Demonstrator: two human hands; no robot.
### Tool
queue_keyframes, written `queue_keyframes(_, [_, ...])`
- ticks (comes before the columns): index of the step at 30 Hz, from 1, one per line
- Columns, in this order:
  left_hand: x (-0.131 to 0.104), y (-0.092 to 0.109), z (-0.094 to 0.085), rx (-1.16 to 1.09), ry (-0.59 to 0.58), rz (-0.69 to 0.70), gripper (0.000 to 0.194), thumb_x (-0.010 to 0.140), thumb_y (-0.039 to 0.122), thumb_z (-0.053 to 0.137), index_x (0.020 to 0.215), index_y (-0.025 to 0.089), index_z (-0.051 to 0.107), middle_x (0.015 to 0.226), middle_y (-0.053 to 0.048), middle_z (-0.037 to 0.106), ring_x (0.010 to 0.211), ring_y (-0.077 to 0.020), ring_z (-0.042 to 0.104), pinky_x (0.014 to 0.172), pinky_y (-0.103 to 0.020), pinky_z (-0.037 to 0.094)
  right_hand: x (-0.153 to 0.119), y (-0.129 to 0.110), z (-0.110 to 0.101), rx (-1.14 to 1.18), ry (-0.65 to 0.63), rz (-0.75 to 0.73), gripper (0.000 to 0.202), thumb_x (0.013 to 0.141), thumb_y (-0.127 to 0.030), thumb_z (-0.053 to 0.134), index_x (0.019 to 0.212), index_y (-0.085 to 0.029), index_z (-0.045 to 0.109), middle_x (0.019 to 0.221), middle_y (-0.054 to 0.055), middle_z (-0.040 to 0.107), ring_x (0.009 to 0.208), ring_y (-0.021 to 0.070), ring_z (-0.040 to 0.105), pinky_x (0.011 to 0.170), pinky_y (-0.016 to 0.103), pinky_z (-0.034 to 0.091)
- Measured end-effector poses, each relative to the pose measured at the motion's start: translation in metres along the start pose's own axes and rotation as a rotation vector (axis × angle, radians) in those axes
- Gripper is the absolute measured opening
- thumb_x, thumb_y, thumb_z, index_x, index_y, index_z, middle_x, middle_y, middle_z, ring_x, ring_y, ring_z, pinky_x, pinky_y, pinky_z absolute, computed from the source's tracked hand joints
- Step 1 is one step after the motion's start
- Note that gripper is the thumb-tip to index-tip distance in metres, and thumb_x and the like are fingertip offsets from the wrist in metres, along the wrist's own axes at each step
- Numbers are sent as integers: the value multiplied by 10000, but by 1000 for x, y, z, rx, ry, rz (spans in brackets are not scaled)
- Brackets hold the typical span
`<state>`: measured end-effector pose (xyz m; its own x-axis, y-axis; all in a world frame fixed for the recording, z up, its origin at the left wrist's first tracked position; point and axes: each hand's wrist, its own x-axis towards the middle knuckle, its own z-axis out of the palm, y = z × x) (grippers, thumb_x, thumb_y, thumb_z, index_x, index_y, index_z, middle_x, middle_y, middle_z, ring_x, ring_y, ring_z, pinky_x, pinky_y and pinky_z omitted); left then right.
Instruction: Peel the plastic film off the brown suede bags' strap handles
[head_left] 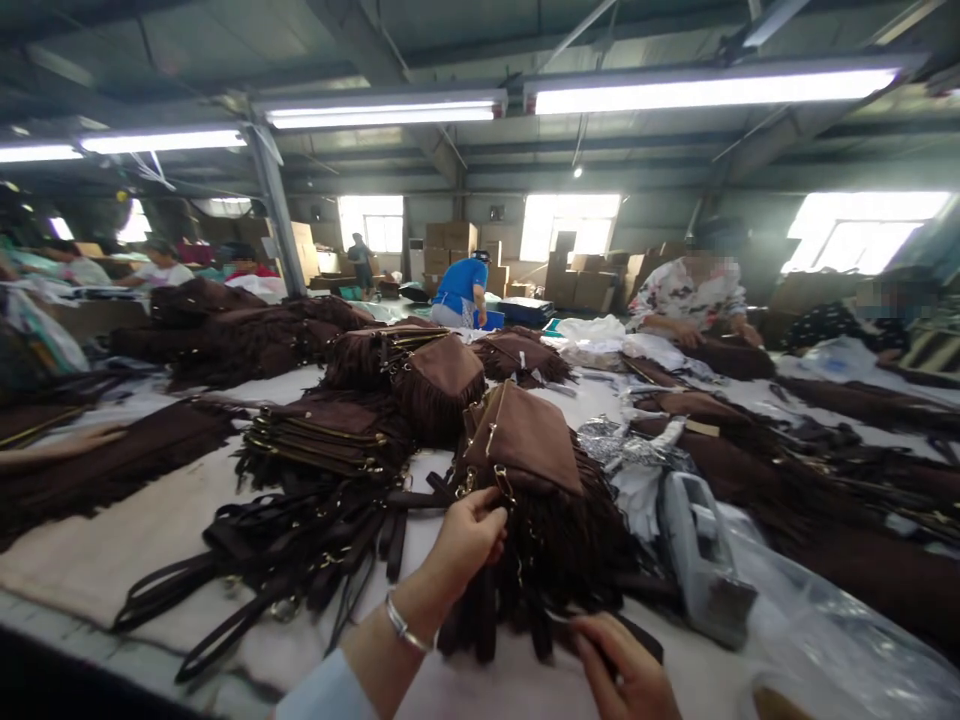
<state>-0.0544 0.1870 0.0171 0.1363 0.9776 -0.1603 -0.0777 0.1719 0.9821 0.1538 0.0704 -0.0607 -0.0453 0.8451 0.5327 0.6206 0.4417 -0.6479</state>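
A stack of brown fringed bags lies in front of me, with gold rings and clasps along its near left edge. My left hand, with a silver bangle at the wrist, is closed at a gold clasp on that edge. Lower right, my right hand pinches a dark strap beside the hanging fringe. Loose dark straps with metal hooks are heaped left of my left hand.
A grey tape dispenser stands right of the bags, by clear plastic. More bag piles cover the table's left and middle. Another person's hand rests at far left. People work across the table.
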Motion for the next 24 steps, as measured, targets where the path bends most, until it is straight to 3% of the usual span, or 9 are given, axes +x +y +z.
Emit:
queue_keyframes(2, [1,6,8,-140,-66,-35,521,716,367,716,1177,159,590,564,85,466,412,-58,408,401,-180,303,16,-20,9,22,-71,-19,210,916,-301,525,929,-211,715,841,78,721,789,191,700,725,233,563])
queue_keyframes(5, [2,20,14,-334,-129,-102,348,653,343,773,899,159,609,582,95,424,416,-26,349,404,-161,254,29,-44,24,48,-122,-21,239,928,-287,484,902,-199,705,813,83,705,769,196,686,706,252,553])
queue_keyframes(8, [3,33,15,-361,-162,-149,304,620,307,795,773,160,578,643,63,491,506,-45,450,469,-170,344,33,-52,29,68,-128,-9,246,928,-301,483,892,-197,703,808,81,698,767,195,677,702,254,543])
queue_keyframes(11, [2,40,15,-269,-148,-85,230,632,247,759,761,154,593,736,5,581,693,-101,574,599,-202,435,42,-50,22,67,-27,78,238,927,-322,498,944,-197,700,891,84,703,838,199,672,757,261,535])
queue_keyframes(14, [1,34,16,-290,-83,-72,183,676,232,705,785,160,577,830,-38,627,816,-148,611,680,-249,475,58,-47,15,35,71,168,261,922,-349,505,1019,-189,686,983,87,700,911,207,663,819,281,526])
queue_keyframes(18, [-6,15,22,-276,8,-72,216,694,207,679,893,170,604,954,-66,641,870,-176,616,670,-270,496,79,-47,22,-29,36,217,315,889,-327,528,1124,-157,650,1041,106,686,928,220,656,848,319,525])
queue_keyframes(21, [-15,7,25,-158,-30,-51,286,711,226,679,993,184,657,1005,-77,668,837,-169,618,606,-232,456,88,-52,32,-65,40,245,351,846,-307,563,1141,-142,656,1071,136,679,974,251,650,884,353,515])
queue_keyframes(24, [-27,8,25,-92,-108,-22,210,738,247,658,931,176,701,910,-76,696,793,-178,629,628,-250,461,88,-59,37,11,40,294,363,817,-339,597,1126,-165,675,1080,128,693,1008,267,654,895,357,512])
